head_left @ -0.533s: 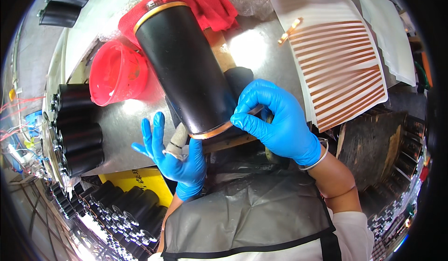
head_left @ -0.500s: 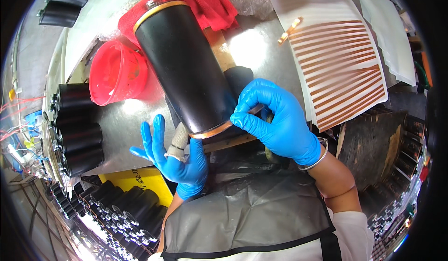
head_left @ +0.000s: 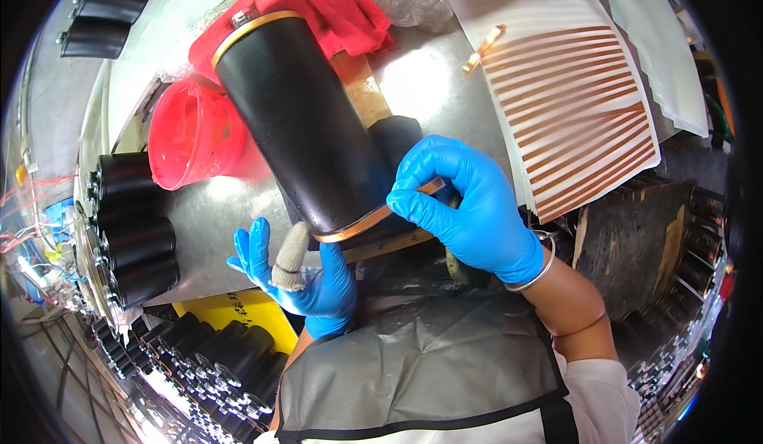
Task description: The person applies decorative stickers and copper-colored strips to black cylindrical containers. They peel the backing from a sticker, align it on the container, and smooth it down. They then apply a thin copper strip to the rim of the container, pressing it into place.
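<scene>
A black cylinder point(head_left: 302, 126) lies tilted across the bench, a copper-coloured band around its far end. Along its near rim runs a copper-coloured tape strip point(head_left: 358, 226), whose loose end sticks out to the right. In a blue glove, my right hand point(head_left: 477, 214) pinches this strip between thumb and forefinger. My left hand point(head_left: 318, 289), also gloved in blue, has its fingers spread below the near rim. A knitted grey cover point(head_left: 290, 260) sits on one of its fingers. The left thumb tip reaches the strip's left part at the rim; its exact contact is hidden.
A red bucket point(head_left: 195, 138) stands left of the cylinder, with a red cloth point(head_left: 338, 15) behind. At right lies a white backing sheet point(head_left: 469, 3) bearing rows of copper-coloured strips. More black cylinders point(head_left: 139, 249) line the left. A dark wooden board point(head_left: 620, 241) stands at lower right.
The cylinder appears slightly further left and lower. My left covered finger has come away from the near rim. More of the strip's loose end shows beyond my right fingers.
</scene>
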Motion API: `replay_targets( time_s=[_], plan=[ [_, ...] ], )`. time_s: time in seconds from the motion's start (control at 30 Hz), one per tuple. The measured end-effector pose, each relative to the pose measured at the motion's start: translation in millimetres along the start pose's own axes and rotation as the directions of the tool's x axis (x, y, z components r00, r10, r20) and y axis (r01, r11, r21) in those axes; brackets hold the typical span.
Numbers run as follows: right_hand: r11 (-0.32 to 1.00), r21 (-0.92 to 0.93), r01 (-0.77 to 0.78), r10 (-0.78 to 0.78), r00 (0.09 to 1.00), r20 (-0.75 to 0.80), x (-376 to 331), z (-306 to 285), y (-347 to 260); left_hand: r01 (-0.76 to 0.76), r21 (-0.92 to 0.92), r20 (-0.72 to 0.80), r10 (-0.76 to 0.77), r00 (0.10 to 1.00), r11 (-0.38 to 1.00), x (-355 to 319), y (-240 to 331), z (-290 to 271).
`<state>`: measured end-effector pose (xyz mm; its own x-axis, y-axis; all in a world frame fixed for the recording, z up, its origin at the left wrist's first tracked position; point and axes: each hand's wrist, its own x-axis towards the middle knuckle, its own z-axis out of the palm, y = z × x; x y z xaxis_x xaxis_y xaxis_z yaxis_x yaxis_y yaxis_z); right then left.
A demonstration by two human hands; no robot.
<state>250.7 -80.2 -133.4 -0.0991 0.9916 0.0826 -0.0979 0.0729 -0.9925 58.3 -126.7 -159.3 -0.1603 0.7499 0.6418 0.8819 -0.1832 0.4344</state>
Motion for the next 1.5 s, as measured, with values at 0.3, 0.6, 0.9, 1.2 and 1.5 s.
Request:
replay_targets(
  time_s=[0.3, 0.6, 0.9, 1.2, 1.5],
  plan=[
    [0.997, -0.064, 0.03, -0.032, 0.999, -0.024, -3, 2, 9, -0.22, 0.204, -0.016, 0.228, 0.974, 0.954, 3, -4, 1],
    [0.99, -0.067, 0.122, -0.121, 0.993, 0.018, -2, -5, 18, -0.13, -0.063, 0.309, 0.143, 0.94, 0.989, 34, 32, 10],
    [0.989, -0.139, 0.051, -0.052, 0.999, -0.005, 4, 4, -6, 0.34, -0.527, 0.369, -0.151, 0.917, 0.779, 43, 18, 8],
    [0.996, -0.085, 0.008, -0.012, 0.998, -0.056, -6, 10, 3, -0.259, -0.082, 0.068, 0.265, 0.962, 0.962, 8, -12, -6],
    [0.994, -0.047, -0.098, 0.079, 0.947, -0.312, -7, 11, 11, -0.045, -0.129, 0.213, 0.072, 0.975, 0.991, 26, 30, 9]
  ],
)
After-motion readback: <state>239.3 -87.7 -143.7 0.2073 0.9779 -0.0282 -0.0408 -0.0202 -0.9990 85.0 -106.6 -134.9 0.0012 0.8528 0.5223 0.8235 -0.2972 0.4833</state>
